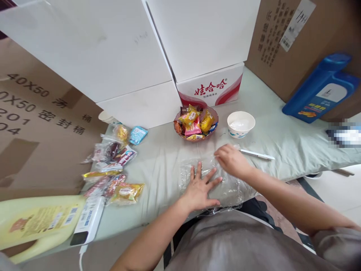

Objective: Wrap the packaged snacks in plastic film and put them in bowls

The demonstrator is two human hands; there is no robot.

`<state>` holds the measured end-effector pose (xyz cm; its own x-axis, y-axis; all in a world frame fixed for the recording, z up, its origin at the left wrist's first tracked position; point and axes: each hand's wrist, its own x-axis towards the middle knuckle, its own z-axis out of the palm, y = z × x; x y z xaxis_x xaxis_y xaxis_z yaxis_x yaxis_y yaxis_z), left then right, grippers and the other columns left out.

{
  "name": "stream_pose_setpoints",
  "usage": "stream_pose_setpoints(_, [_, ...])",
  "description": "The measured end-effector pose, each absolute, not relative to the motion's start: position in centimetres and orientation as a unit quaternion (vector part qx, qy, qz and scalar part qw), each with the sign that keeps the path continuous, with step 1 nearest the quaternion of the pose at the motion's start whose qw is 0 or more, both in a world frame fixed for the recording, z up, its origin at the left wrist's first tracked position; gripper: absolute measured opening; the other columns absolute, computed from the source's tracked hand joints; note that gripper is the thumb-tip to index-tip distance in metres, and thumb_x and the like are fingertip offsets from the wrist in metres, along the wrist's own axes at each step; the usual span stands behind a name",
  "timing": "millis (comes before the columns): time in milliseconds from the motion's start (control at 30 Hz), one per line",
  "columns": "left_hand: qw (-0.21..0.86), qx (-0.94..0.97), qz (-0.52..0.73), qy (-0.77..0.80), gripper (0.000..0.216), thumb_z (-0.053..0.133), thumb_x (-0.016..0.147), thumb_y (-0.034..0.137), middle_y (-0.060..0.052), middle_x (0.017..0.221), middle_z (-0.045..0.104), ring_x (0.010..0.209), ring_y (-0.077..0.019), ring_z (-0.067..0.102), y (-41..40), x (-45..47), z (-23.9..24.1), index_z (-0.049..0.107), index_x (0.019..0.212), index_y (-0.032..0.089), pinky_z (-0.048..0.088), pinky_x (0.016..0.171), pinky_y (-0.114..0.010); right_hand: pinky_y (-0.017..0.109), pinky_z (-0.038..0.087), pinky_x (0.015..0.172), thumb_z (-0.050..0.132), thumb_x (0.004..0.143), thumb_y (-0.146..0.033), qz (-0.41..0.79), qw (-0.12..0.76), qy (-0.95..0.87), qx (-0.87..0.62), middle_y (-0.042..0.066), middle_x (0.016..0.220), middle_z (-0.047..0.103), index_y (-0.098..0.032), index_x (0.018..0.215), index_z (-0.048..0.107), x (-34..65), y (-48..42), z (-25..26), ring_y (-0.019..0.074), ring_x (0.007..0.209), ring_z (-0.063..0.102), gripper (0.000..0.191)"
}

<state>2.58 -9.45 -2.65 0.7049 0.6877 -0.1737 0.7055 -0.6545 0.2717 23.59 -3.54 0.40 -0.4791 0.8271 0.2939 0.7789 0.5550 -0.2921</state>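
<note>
A clear plastic bag (228, 192) lies flat on the pale green cloth near my body, its film creased and shiny. My left hand (199, 190) rests palm down on the bag with its fingers spread. At the bag's upper edge, my right hand (232, 162) has its fingers bent together on the film; the fingertips are partly hidden. Just right of that hand lies a slim white pen-like thing (257, 154). Beyond the hands stand a bowl (195, 138) of wrapped snacks and a white paper cup (241, 131) with something whitish inside.
Several packaged snacks (126, 192) lie in a pile to the left, near a yellow jug (42, 222) and a white power strip (89, 218). White boxes (135, 101) stand at the back. Brown cartons (42, 120) flank both sides. A blue bottle (318, 94) leans at right.
</note>
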Motion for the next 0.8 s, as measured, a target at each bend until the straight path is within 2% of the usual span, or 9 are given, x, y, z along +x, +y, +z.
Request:
stream_pose_setpoints(100, [0.182,0.896,-0.026,0.404,0.089,0.065,0.069,0.073,0.002,0.159,0.025,0.142,-0.0514,-0.015,-9.8,2.7,-2.4,0.034,0.146,0.042,-0.006,0.108,-0.076,0.039,0.042,0.097,0.047,0.096,-0.031,0.079,0.145,-0.915,-0.368,0.012,0.123,0.064,-0.015,0.120,0.063,21.5,-3.5,-1.6,0.0253,0.113,0.054,0.033])
stream_pose_setpoints(167, [0.190,0.888,-0.026,0.419,0.090,0.068,0.068,0.070,0.003,0.159,0.024,0.141,-0.0526,-0.016,-10.1,2.8,-2.2,0.034,0.146,0.043,-0.007,0.107,-0.077,0.045,0.037,0.102,0.048,0.095,-0.034,0.061,0.113,-0.902,-0.413,0.012,0.136,0.056,-0.016,0.130,0.058,21.6,-2.2,-2.3,0.0291,0.124,0.047,0.040])
stream_pose_setpoints(267, [0.197,0.879,-0.027,0.434,0.091,0.073,0.067,0.063,0.006,0.160,0.022,0.139,-0.0544,-0.018,-10.7,3.1,-2.1,0.032,0.146,0.046,-0.007,0.104,-0.080,0.050,0.035,0.104,0.049,0.093,-0.030,0.016,0.112,-0.825,-0.554,0.017,0.139,0.052,-0.012,0.131,0.056,22.6,-0.2,-1.9,0.0349,0.128,0.042,0.043])
stream_pose_setpoints(333, [0.201,0.877,-0.014,0.436,0.092,0.075,0.064,0.063,0.006,0.160,0.023,0.139,-0.0554,-0.016,-10.9,3.4,-2.1,0.034,0.145,0.046,-0.005,0.103,-0.081,0.047,0.036,0.104,0.048,0.093,-0.025,0.003,0.144,-0.812,-0.566,0.018,0.134,0.056,-0.009,0.128,0.058,22.8,-0.3,-1.4,0.0333,0.126,0.044,0.039])
stream_pose_setpoints(433, [0.201,0.862,0.051,0.463,0.085,0.072,0.067,0.066,-0.003,0.156,0.032,0.142,-0.0534,0.003,-10.7,3.3,-2.0,0.044,0.142,0.037,0.008,0.107,-0.078,0.042,0.040,0.103,0.043,0.095,-0.021,0.025,0.182,-0.868,-0.460,0.016,0.125,0.061,-0.011,0.122,0.062,22.0,-3.0,-1.7,0.0269,0.118,0.051,0.035])
stream_pose_setpoints(500, [0.190,0.830,0.122,0.511,0.061,0.061,0.081,0.059,-0.010,0.145,0.045,0.139,-0.0424,0.029,-9.8,2.3,-1.6,0.055,0.133,0.027,0.027,0.110,-0.065,0.043,0.040,0.104,0.044,0.095,-0.024,0.043,0.178,-0.887,-0.424,0.016,0.128,0.060,-0.010,0.124,0.061,21.4,-5.2,-2.7,0.0273,0.120,0.051,0.036])
stream_pose_setpoints(600, [0.161,0.767,0.152,0.603,0.035,0.049,0.093,0.041,-0.013,0.120,0.061,0.114,-0.0279,0.056,-7.3,-0.5,-0.3,0.064,0.115,0.018,0.046,0.100,-0.045,0.046,0.035,0.109,0.046,0.096,-0.031,0.049,0.155,-0.885,-0.436,0.016,0.142,0.051,-0.009,0.134,0.054,21.1,-7.2,-4.3,0.0303,0.131,0.043,0.045])
stream_pose_setpoints(700, [0.100,0.728,0.090,0.672,0.027,0.055,0.089,0.035,-0.013,0.103,0.066,0.103,-0.0297,0.060,-4.2,-2.7,1.2,0.067,0.105,0.016,0.048,0.093,-0.044,0.046,0.031,0.112,0.044,0.097,-0.033,0.052,0.131,-0.885,-0.444,0.014,0.146,0.047,-0.011,0.138,0.051,21.3,-7.5,-4.8,0.0295,0.136,0.039,0.047])
stream_pose_setpoints(800, [0.082,0.747,0.090,0.653,0.025,0.062,0.084,0.034,-0.011,0.103,0.066,0.105,-0.0300,0.058,-1.5,-2.0,2.0,0.067,0.103,0.018,0.045,0.095,-0.043,0.046,0.030,0.113,0.042,0.097,-0.034,0.050,0.128,-0.887,-0.440,0.013,0.147,0.045,-0.012,0.139,0.050,21.4,-7.3,-4.7,0.0289,0.137,0.038,0.048])
